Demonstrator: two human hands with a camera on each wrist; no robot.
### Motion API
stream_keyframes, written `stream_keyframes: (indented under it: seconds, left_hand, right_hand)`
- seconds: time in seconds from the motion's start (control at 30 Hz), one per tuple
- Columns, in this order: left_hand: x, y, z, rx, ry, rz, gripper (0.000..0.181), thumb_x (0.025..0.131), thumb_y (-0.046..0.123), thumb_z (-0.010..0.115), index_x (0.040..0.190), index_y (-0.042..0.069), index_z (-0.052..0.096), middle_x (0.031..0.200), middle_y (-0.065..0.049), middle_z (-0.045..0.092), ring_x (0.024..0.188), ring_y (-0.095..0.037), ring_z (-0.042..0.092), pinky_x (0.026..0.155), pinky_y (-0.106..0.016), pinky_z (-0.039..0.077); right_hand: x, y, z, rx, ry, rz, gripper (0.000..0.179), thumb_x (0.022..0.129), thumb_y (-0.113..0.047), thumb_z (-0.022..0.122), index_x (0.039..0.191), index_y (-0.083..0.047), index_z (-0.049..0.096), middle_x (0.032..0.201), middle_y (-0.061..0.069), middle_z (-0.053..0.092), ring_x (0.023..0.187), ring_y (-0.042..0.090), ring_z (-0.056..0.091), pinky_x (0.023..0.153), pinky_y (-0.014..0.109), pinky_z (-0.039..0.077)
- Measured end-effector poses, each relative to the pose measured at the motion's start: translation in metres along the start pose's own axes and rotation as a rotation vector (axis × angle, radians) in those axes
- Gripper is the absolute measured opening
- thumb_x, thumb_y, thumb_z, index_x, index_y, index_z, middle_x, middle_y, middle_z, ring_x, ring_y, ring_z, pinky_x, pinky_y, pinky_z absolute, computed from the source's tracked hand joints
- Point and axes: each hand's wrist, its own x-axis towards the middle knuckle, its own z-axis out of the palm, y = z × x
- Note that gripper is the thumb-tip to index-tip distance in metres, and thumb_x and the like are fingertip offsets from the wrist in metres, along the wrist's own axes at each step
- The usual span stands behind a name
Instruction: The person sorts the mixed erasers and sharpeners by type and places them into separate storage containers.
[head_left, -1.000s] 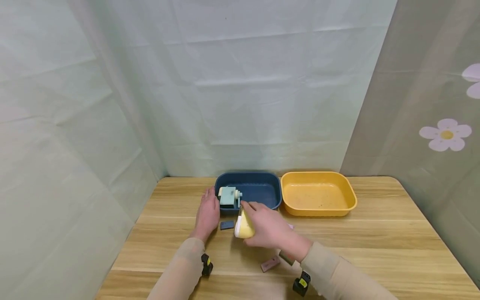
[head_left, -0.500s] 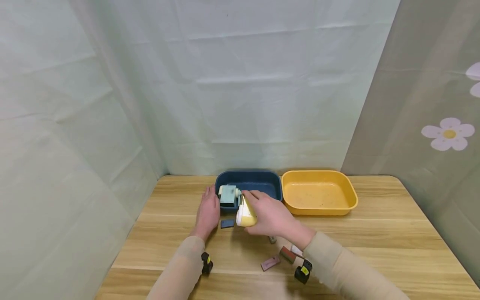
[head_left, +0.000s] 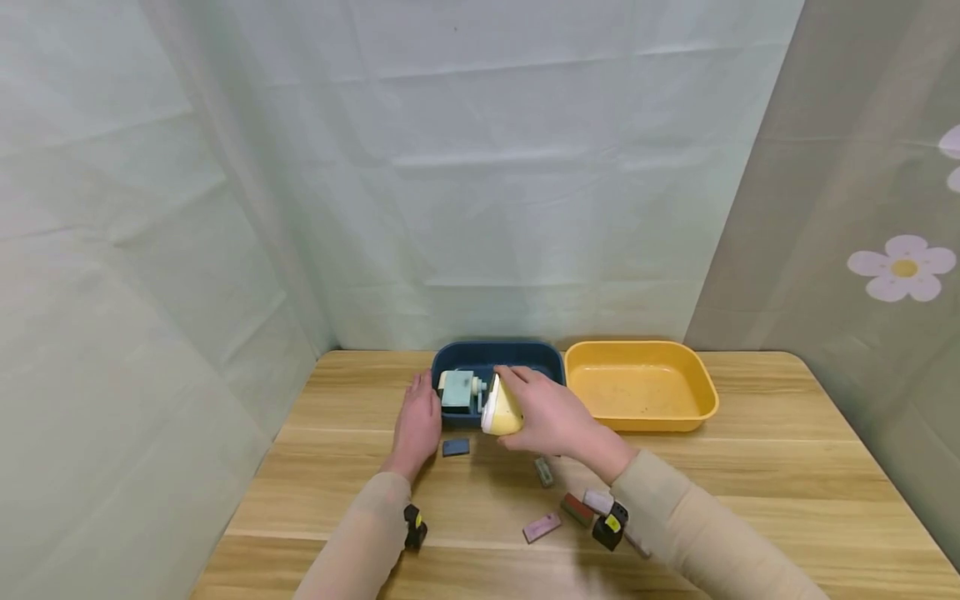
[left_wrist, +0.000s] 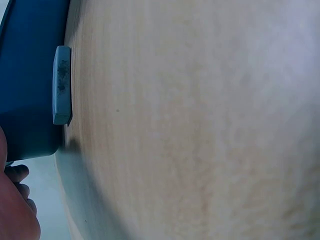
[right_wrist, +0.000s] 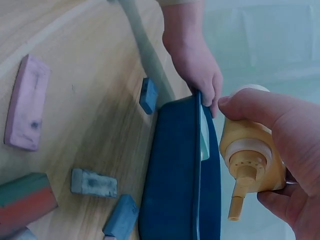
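Observation:
My right hand (head_left: 557,417) grips a yellow hand-crank pencil sharpener (right_wrist: 247,132) with a white base, held over the front right part of the blue bin (head_left: 531,352). In the right wrist view, its crank points down past the bin's rim. Inside that bin, at its left end, lies a pale teal crank sharpener (head_left: 457,390) with its knob facing right. My left hand (head_left: 417,425) rests against the bin's left end, fingers straight. A small blue eraser (head_left: 456,447) lies on the table just in front of the bin.
A yellow bin (head_left: 645,425) stands right of the blue one. Several erasers lie in front of the bins: a pink one (head_left: 542,527), a grey one (head_left: 543,472), a red-and-green one (head_left: 577,509) and a pale one (head_left: 597,501). Behind the table hangs a cloth backdrop (head_left: 510,208).
My right hand has carried the yellow sharpener away from me and slightly right, from in front of the blue bin to over it. The left hand has stayed put.

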Motion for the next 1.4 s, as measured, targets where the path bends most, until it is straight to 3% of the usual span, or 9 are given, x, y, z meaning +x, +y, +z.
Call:
stream_keyframes:
  seconds: [0.63, 0.97, 1.4]
  left_hand:
    - [0.000, -0.002, -0.002, -0.001, -0.013, -0.016, 0.053, 0.116, 0.016, 0.032, 0.161, -0.011, 0.034, 0.167, -0.028, 0.036, 0.160, -0.040, 0.026, 0.130, -0.053, 0.018]
    - [0.000, -0.004, -0.001, 0.003, -0.013, -0.015, 0.053, 0.116, 0.016, 0.031, 0.161, -0.011, 0.033, 0.167, -0.029, 0.036, 0.160, -0.040, 0.026, 0.130, -0.053, 0.018]
    - [0.000, -0.002, -0.002, -0.004, -0.021, -0.022, 0.053, 0.116, 0.016, 0.033, 0.161, -0.011, 0.033, 0.167, -0.028, 0.035, 0.160, -0.039, 0.025, 0.130, -0.053, 0.018]
  right_hand:
    - [0.015, 0.008, -0.007, 0.002, -0.021, 0.023, 0.108, 0.079, -0.042, 0.095, 0.164, -0.007, 0.040, 0.152, 0.016, 0.056, 0.126, 0.032, 0.063, 0.097, 0.045, 0.059]
    - [0.022, 0.015, -0.008, -0.025, -0.037, 0.042, 0.106, 0.081, -0.045, 0.093, 0.165, -0.008, 0.039, 0.157, 0.017, 0.053, 0.135, 0.036, 0.059, 0.106, 0.050, 0.055]
    - [0.029, 0.024, -0.006, -0.059, -0.071, 0.081, 0.106, 0.083, -0.046, 0.092, 0.166, -0.009, 0.038, 0.159, 0.017, 0.051, 0.137, 0.037, 0.058, 0.107, 0.052, 0.054]
